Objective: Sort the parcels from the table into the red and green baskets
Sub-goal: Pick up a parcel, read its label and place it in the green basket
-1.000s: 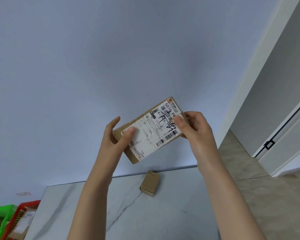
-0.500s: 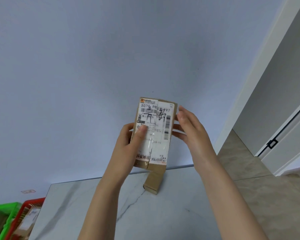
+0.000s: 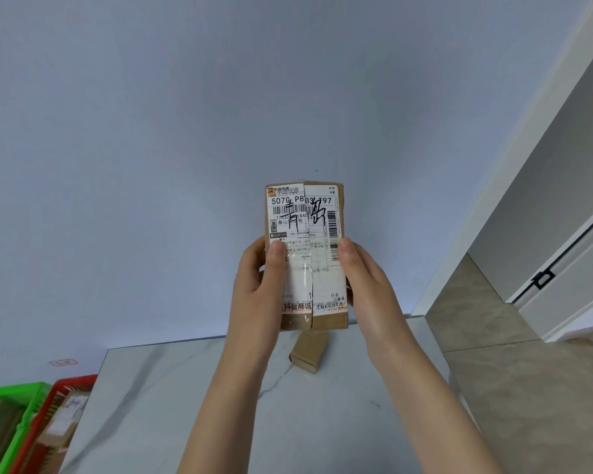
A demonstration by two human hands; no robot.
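Gripping upright parcel (image 3: 305, 254) by long edges: left hand (image 3: 259, 285), right hand (image 3: 367, 278), both closed, thumbs on label.

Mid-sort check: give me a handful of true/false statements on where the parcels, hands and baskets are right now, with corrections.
1. Both hands hold the labelled parcel upright, left hand and right hand on its sides. True.
2. The table has no parcels left. False: a small brown box lies on it.
3. The red basket stands right of the green basket. True.
4. Both baskets are empty. False: each already holds parcels.
5. The parcel's label faces away from the camera. False: it faces the camera.
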